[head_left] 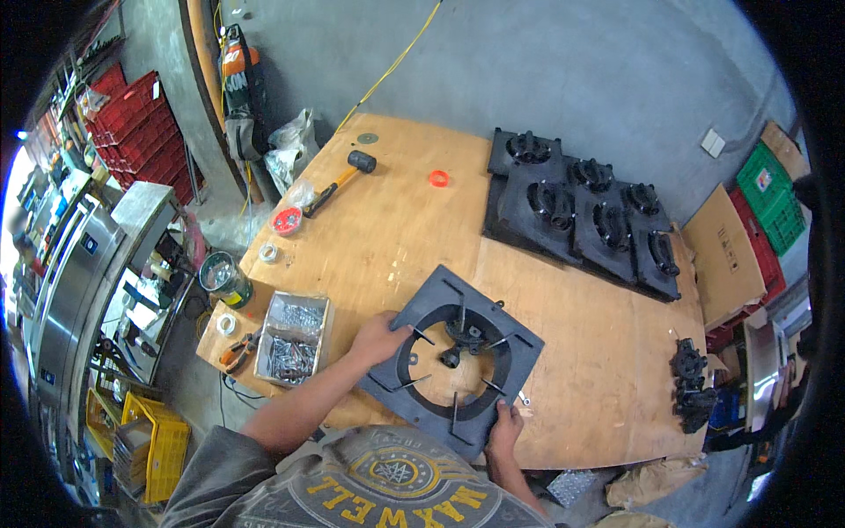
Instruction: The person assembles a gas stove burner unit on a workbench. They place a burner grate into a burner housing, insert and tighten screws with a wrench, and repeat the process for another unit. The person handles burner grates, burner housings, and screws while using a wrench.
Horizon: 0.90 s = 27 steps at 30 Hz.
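While the square stove frame (429,295) sits cornerwise between them, the left grip (384,339) holds its far-left edge, right grip (504,429) its near-right, pretty much opposite.

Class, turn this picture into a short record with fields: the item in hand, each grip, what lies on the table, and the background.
Item in hand: black square frame with a round opening and metal prongs, by the near edge of the wooden table
Left grip: closed on the frame's upper-left edge
Right grip: closed on its lower-right edge
Table, left: divided box of metal fasteners, pliers, mallet
Table, far right: black burner units
Background: stacked red crates left, green crate right
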Motion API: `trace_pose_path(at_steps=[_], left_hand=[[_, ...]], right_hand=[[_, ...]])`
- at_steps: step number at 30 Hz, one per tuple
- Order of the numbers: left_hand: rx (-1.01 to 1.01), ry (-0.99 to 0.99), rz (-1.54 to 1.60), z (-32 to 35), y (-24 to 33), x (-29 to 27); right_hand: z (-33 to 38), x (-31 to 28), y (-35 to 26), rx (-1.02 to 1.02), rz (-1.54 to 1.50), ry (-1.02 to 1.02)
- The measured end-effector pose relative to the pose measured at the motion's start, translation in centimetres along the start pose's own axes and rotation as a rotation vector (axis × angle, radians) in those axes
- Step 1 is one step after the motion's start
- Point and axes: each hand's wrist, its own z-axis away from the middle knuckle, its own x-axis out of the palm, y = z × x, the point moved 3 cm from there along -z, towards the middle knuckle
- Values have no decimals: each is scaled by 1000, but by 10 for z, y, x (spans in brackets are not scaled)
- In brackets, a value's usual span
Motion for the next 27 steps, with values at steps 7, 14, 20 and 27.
trace_pose_path(at_steps=[7, 14, 20, 27], left_hand=[[347, -111, -450, -73, 145, -39], [516, -284, -749, -116, 197, -18], [373, -279, -669, -106, 162, -27], [195, -6, -386, -93, 121, -73]], right_hand=[[-3, 27, -1, 199, -312, -356], [1, 46, 23, 237, -145, -436], [11, 50, 9, 246, -148, -391], [-46, 62, -43, 110, -106, -354]])
